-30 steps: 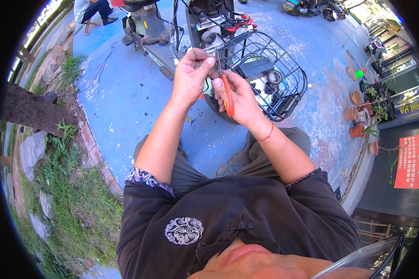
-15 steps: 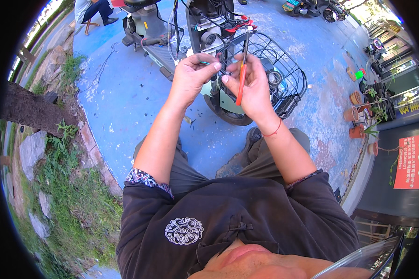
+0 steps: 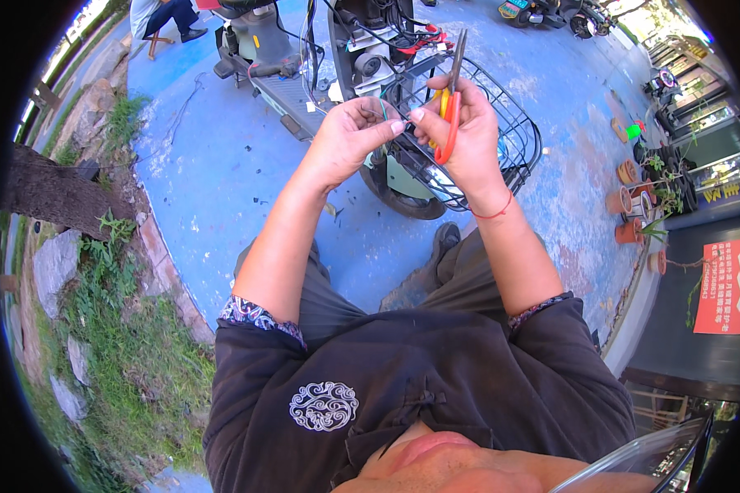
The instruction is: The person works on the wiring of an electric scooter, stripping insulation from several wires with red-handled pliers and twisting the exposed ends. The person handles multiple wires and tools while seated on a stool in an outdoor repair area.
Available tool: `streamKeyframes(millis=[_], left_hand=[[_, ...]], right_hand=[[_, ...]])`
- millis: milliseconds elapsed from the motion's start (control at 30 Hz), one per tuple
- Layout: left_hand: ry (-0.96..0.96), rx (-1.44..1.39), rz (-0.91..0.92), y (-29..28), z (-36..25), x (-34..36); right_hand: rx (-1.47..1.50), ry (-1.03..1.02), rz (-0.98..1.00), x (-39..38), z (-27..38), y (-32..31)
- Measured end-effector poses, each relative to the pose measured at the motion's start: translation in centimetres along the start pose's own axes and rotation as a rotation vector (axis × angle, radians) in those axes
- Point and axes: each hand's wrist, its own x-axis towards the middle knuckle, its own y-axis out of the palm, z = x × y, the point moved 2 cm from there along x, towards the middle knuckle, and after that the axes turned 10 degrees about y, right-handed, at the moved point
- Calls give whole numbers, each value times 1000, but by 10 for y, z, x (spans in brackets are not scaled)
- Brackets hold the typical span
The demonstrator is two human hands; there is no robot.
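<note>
My left hand (image 3: 349, 144) pinches a thin green wire (image 3: 384, 111) between thumb and fingers. Just beside it, my right hand (image 3: 468, 152) grips red-and-yellow handled scissors (image 3: 449, 125), their dark blades pointing up, while its thumb and finger are at the wire's end. Behind both hands stands a partly dismantled scooter (image 3: 275, 86) with exposed bundles of cables (image 3: 390, 33) at its front. A black wire basket (image 3: 527, 135) hangs over its front wheel (image 3: 419, 209), partly hidden by my hands.
A seated person (image 3: 168, 25) is at top left. Parked scooters (image 3: 550, 16) stand at the back. A tree trunk (image 3: 57, 197), rocks (image 3: 53, 271) and grass border the blue pavement (image 3: 197, 205) on the left; flower pots (image 3: 631, 230) and a red sign (image 3: 723, 287) are on the right.
My right hand with the scissors has moved up and rightward, its blades now raised beside the basket. My left hand has shifted slightly down, still pinching wire.
</note>
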Motion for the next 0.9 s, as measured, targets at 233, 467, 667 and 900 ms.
streamKeyframes(millis=[233, 467, 667, 900], left_hand=[[-3, -73, -96, -17, 4, 4], [38, -235, -130, -11, 6, 3], [66, -277, -115, -5, 12, 1], [88, -178, -30, 0, 5, 1]], right_hand=[[138, -56, -160, 10, 16, -36], [-238, 26, 11, -24, -11, 0], [-669, -122, 3, -31, -9, 13], [-773, -246, -10, -26, -7, 12]])
